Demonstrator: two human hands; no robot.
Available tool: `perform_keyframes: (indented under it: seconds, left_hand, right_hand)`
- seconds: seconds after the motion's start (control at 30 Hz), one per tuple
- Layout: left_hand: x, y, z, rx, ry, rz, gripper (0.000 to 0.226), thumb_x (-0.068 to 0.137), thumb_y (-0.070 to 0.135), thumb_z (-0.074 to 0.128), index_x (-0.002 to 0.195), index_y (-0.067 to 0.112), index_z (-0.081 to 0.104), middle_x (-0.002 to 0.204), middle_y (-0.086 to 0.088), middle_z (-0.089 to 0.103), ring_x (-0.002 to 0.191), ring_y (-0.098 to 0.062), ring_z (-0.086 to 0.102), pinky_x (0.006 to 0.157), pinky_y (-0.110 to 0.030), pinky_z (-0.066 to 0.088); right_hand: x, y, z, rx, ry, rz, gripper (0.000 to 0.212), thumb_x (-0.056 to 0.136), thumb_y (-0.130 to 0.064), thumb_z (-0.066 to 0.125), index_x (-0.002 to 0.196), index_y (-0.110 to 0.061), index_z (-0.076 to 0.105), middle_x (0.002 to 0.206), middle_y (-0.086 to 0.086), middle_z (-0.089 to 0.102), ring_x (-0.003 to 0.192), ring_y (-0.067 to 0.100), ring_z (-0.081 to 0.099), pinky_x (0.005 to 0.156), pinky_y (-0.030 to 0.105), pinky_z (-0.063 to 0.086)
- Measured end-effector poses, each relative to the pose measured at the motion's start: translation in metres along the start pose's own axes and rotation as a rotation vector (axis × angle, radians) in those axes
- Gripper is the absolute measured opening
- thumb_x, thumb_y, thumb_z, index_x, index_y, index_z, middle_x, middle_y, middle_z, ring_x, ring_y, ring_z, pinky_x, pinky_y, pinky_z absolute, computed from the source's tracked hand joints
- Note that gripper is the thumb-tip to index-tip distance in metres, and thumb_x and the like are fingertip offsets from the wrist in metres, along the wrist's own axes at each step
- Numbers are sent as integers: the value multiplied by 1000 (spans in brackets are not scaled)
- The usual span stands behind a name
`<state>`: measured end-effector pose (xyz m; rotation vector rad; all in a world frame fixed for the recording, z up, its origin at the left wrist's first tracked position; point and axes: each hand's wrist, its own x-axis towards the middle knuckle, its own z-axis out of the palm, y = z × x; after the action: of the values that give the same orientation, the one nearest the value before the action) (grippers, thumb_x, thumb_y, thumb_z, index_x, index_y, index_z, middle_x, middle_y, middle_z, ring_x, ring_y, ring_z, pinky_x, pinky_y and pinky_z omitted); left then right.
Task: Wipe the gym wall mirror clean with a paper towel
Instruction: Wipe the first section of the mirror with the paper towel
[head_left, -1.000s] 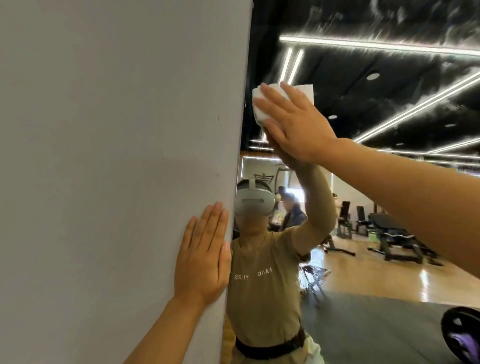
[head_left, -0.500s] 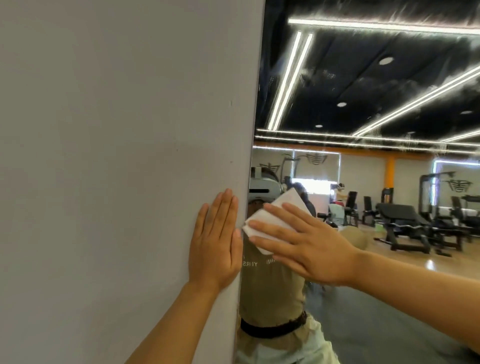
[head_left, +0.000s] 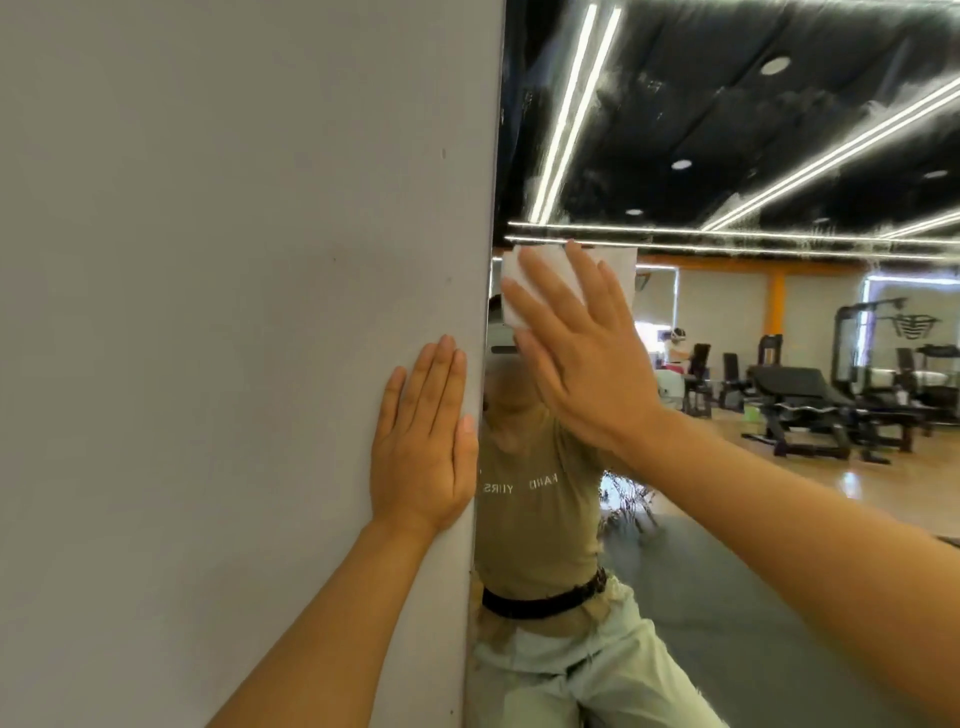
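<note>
At centre frame, the right hand (head_left: 582, 364), fingers straight and spread, presses a folded white paper towel (head_left: 540, 283) flat against the mirror (head_left: 727, 312). The towel looks light, soft and easily crumpled; broad palm pressure suits it. The left hand (head_left: 423, 441) rests flat on the grey wall (head_left: 234, 312).

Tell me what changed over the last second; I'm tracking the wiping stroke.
The right hand swept the paper towel down the mirror along its left edge, then partway back up. Its flat-fingered press is unchanged. The left hand stayed flat on the grey wall.
</note>
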<state>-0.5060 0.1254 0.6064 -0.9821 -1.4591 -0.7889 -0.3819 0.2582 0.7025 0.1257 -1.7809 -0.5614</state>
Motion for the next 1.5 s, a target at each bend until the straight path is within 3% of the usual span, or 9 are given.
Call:
perform_keyframes:
  seconds: [0.23,0.43,0.6,0.77,0.93,1.1,1.27,1.37,1.5]
  left_hand:
    - [-1,1,0,-8,19,15,56,102,21,25,155,5,22,164,-10,22,153,-21,16,126,-40,8]
    - [-3,-1,0,20,17,19,57,102,23,27,156,6,18,164,-8,17,154,-20,13,126,-38,6]
    - [-2,-1,0,25,24,16,57,102,24,27,155,5,23,164,-8,19,153,-20,15,126,-39,7]
    - [-1,-1,0,39,38,16,57,100,22,29,154,3,25,162,-12,25,152,-25,21,126,-39,8]
    - [-4,0,1,50,29,18,58,100,22,30,155,4,25,163,-11,23,152,-24,20,126,-41,9]
    - [-8,-3,-1,81,-2,24,59,99,23,30,155,5,25,163,-12,23,153,-26,20,125,-45,12]
    - [-9,-4,0,82,-18,12,59,99,23,30,156,5,25,164,-11,22,153,-25,17,125,-45,11]
    - [-10,-4,-1,57,-39,7,59,100,22,29,156,5,23,165,-10,20,154,-24,15,126,-45,9]
    - [-8,3,-9,64,-82,-18,57,104,26,25,157,7,20,166,-8,17,154,-22,12,126,-44,8]
  right_hand:
    - [-142,-43,12,-13,-246,-361,48,106,-36,35,152,-23,41,163,2,29,152,33,18,123,50,17]
    - [-132,-18,8,-4,-271,-576,42,108,-34,40,148,-24,48,160,1,34,151,29,24,122,46,23]
    - [-61,26,-11,-8,-88,-225,46,106,-29,39,151,-18,39,160,8,32,150,32,21,121,54,22]
    - [-29,45,-20,-31,80,97,44,108,-28,38,149,-14,44,159,12,35,149,38,21,122,55,19]
    - [-108,9,-7,5,7,41,47,106,-28,39,150,-12,42,160,13,32,150,40,20,117,60,25]
    - [-211,-12,-11,-6,-210,-220,45,109,-31,31,151,-20,40,160,3,35,150,35,23,119,49,24]
    - [-204,17,-23,-67,-329,-450,47,107,-31,35,153,-21,37,161,1,33,148,31,31,121,45,22]
    - [-153,46,-31,-40,-255,-340,45,110,-29,24,152,-19,39,160,6,35,149,33,26,122,49,22]
    - [-55,95,-52,-64,-48,8,48,106,-26,36,152,-12,39,160,14,31,149,37,19,124,49,14]
